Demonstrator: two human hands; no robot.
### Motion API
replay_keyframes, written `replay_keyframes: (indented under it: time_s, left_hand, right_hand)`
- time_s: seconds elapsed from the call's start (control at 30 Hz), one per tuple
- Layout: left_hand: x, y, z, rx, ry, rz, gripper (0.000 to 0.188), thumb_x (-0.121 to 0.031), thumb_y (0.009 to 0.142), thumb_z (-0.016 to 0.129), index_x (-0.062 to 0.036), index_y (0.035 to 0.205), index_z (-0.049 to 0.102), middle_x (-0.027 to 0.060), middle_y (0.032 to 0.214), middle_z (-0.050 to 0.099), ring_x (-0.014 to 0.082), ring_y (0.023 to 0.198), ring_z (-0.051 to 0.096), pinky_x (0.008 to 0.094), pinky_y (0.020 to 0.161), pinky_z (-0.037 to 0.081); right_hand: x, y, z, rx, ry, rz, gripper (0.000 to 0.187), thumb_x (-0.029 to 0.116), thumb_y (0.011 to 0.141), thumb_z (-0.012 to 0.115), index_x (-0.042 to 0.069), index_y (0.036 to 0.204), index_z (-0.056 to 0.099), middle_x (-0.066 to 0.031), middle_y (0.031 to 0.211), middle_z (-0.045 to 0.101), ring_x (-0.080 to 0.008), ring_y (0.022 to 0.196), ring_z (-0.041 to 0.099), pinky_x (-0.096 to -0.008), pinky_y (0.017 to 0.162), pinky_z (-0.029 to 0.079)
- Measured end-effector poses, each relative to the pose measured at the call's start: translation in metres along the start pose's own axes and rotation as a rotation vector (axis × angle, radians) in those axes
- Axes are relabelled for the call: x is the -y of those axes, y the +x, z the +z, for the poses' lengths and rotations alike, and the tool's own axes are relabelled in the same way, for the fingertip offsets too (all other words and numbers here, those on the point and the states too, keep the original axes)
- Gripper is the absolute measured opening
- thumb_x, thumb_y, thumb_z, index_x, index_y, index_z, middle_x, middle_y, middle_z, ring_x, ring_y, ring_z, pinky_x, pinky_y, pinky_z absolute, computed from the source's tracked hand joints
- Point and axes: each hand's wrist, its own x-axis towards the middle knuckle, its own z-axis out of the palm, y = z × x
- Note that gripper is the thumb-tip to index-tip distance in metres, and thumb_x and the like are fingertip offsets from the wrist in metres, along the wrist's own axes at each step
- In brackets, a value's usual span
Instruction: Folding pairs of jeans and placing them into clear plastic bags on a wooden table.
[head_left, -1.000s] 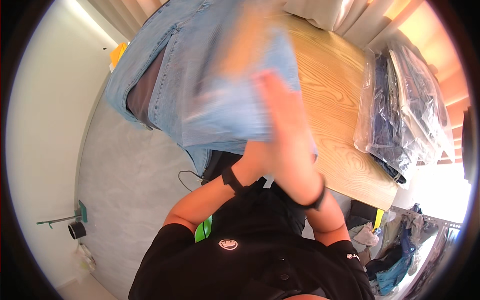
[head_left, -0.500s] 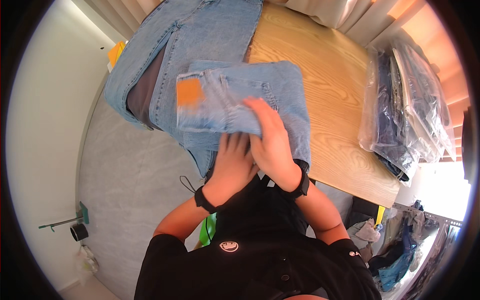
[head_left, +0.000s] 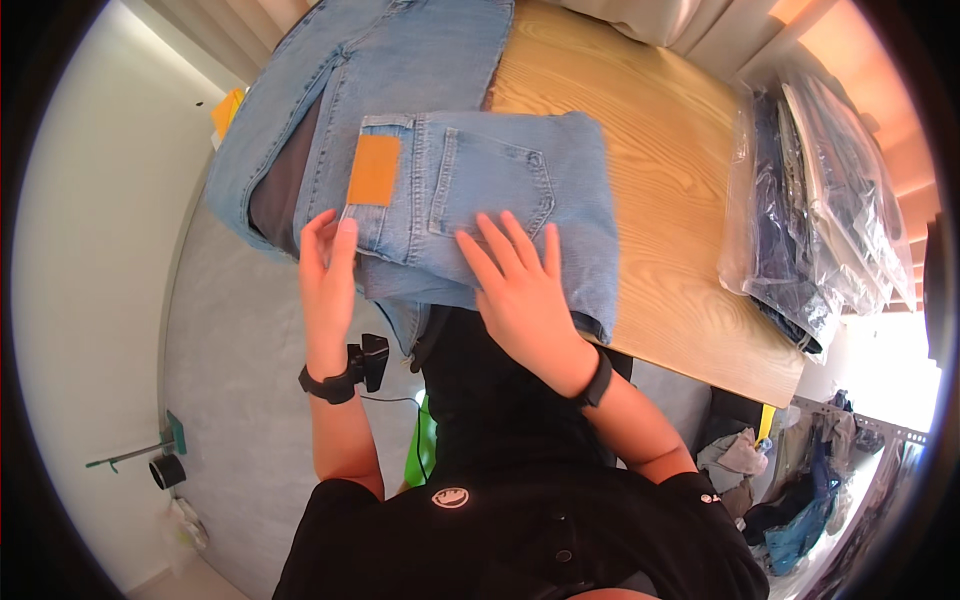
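A folded pair of light blue jeans [head_left: 490, 170] lies back pocket up, its orange waistband patch [head_left: 373, 170] toward the left. My right hand [head_left: 525, 300] rests on its lower part with fingers spread, the fingertips over the pocket's bottom edge. At the near left corner of the waistband, my left hand [head_left: 330, 285] has its thumb and fingers apart and bent, close to the edge; whether it touches the denim I cannot tell. Beneath and behind, another light blue jeans garment [head_left: 400, 80] spreads toward the far left, with a dark lining patch showing.
The wooden table [head_left: 660, 200] carries clear-bagged folded garments [head_left: 810, 200] on its right. Curtains [head_left: 690, 25] hang behind. Below right is a rack of clothes [head_left: 810, 490]. A green-headed broom [head_left: 175, 433] leans by the left wall; a cable [head_left: 400, 400] hangs from my left wrist device.
My left hand has moved from under the fold out to the waistband's left corner. The upper folded part now lies flatter, its pocket fully showing, and my right hand has shifted down slightly.
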Motion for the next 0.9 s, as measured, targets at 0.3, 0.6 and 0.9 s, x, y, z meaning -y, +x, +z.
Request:
replay_keyframes:
  time_s: [0.3,0.6,0.9]
  left_hand:
    - [-0.005,0.02,-0.007,0.271,0.11,-0.085,0.041,-0.012,0.085,0.059,-0.0019,0.123,0.045,0.0102,0.107,0.057,0.0122,0.083,0.055,0.0267,0.069,0.046]
    - [0.001,-0.04,0.041,0.7,-0.15,-0.189,0.049,-0.003,0.085,0.059,-0.0048,0.118,0.023,0.0158,0.109,0.052,0.0152,0.088,0.058,0.0326,0.065,0.055]
    - [-0.089,-0.009,0.059,1.547,-0.171,-0.144,0.019,-0.011,0.088,0.059,-0.0038,0.105,0.052,0.0065,0.099,0.061,0.0121,0.089,0.06,0.025,0.076,0.049]
  right_hand:
    - [-0.04,-0.059,-0.049,0.029,0.025,0.272,0.064,0.015,0.071,0.07,0.007,0.129,0.044,-0.0186,0.135,0.038,-0.0353,0.124,0.039,-0.0498,0.097,0.035]
    - [-0.115,-0.054,-0.096,-0.339,0.243,0.818,0.041,0.003,0.082,0.058,0.004,0.122,0.048,-0.0185,0.111,0.05,-0.0317,0.101,0.051,-0.0385,0.088,0.041]
    - [-0.124,-0.062,-0.138,-0.01,0.184,0.407,0.05,0.019,0.086,0.06,0.006,0.131,0.042,-0.0184,0.133,0.043,-0.0339,0.127,0.036,-0.0395,0.104,0.03]
